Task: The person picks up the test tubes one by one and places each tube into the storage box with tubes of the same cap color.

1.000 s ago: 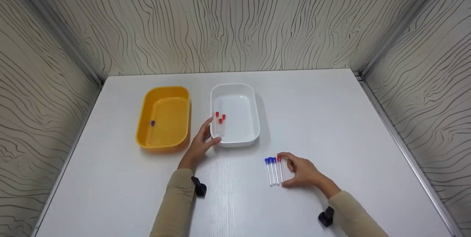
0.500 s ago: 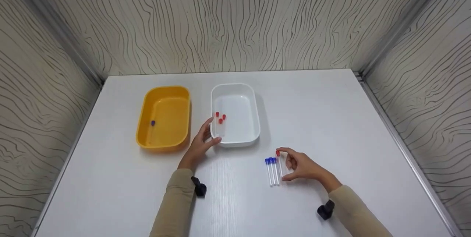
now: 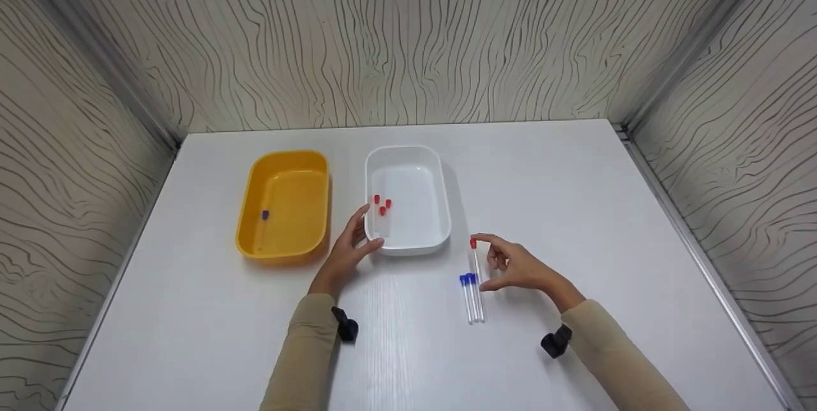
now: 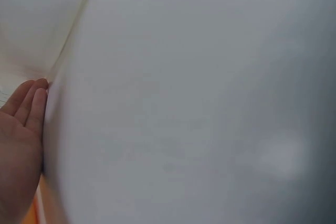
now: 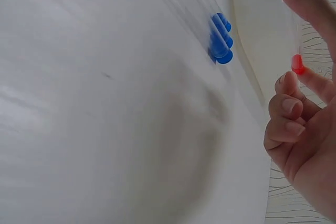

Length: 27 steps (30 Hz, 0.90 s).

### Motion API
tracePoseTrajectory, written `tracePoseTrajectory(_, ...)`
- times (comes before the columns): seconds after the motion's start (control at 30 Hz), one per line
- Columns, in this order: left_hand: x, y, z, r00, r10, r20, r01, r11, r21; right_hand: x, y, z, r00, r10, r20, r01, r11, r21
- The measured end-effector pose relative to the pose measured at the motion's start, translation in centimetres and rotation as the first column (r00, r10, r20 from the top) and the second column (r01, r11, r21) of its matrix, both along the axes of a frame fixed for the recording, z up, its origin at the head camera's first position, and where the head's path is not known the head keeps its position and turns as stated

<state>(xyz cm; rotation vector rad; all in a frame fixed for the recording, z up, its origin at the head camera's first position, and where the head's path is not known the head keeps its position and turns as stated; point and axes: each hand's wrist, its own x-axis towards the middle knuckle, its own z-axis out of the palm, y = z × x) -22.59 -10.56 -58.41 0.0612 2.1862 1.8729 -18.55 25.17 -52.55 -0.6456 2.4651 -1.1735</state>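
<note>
My right hand (image 3: 523,267) pinches a clear test tube with a red cap (image 5: 297,64) lengthwise, index finger at the cap and thumb at the other end. The tube is raised above the table. Just below and left of it lie several blue-capped test tubes (image 3: 470,302), side by side. My left hand (image 3: 344,254) rests against the left side of a white tray (image 3: 418,191); in the left wrist view its fingers (image 4: 37,106) lie straight along the wall, and the head view puts the thumb by the near corner. Red-capped test tubes (image 3: 383,210) lie inside the white tray.
Left of the white tray stands a yellow tray (image 3: 300,197) holding one blue-capped test tube (image 3: 265,215). Both trays stand on a white table (image 3: 613,219). Wood-patterned panels (image 3: 396,41) enclose its back and sides.
My right hand has lifted the red-capped tube off the table beside the blue-capped ones and moved it up and slightly left toward the white tray. The left hand has stayed in place.
</note>
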Motion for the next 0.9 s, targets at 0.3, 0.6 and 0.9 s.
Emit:
tracePoseTrajectory(0.3,0.0,0.1,0.2,0.999,0.005,0.047,-0.004,1.000,-0.017,-1.2,-1.2,1.5,1.000,0.002,-0.005,-0.002,1.000,-0.012)
tracePoseTrajectory(0.6,-0.2,-0.1,0.0,0.999,0.002,0.054,-0.001,1.000,-0.020,-2.5,-2.4,1.8,1.000,0.008,-0.013,-0.008,0.998,-0.058)
tracePoseTrajectory(0.9,-0.2,-0.1,-0.1,1.000,-0.007,0.013,0.007,1.000,-0.003,-3.7,-3.5,2.5,1.000,0.017,-0.012,-0.018,0.996,-0.090)
